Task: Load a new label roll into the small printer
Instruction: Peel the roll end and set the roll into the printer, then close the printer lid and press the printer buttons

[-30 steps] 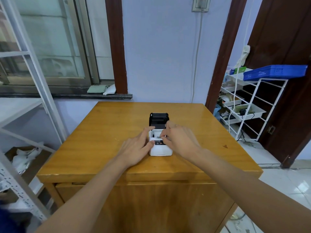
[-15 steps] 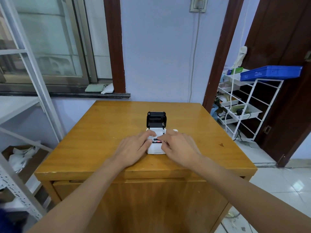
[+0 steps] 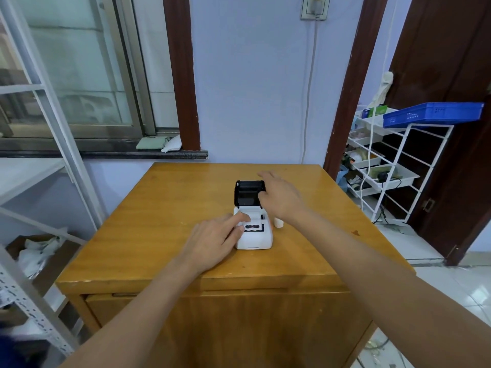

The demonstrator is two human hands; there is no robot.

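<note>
The white printer (image 3: 254, 236) sits near the middle of the wooden table (image 3: 164, 208), its black lid (image 3: 248, 193) standing open and upright. The left hand (image 3: 212, 241) rests against the printer's left side, fingers loosely spread and grasping nothing, one fingertip on the open bay's edge. The right hand (image 3: 281, 197) hovers open, empty, beside the lid. A small white roll (image 3: 278, 222) stands on the table just right of the printer, partly hidden by the right wrist. Beyond: a pale blue wall, a window at left, a white wire rack (image 3: 403, 166) at right carrying a blue crate (image 3: 433, 114) and cluttered trays. No writing is legible.
</note>
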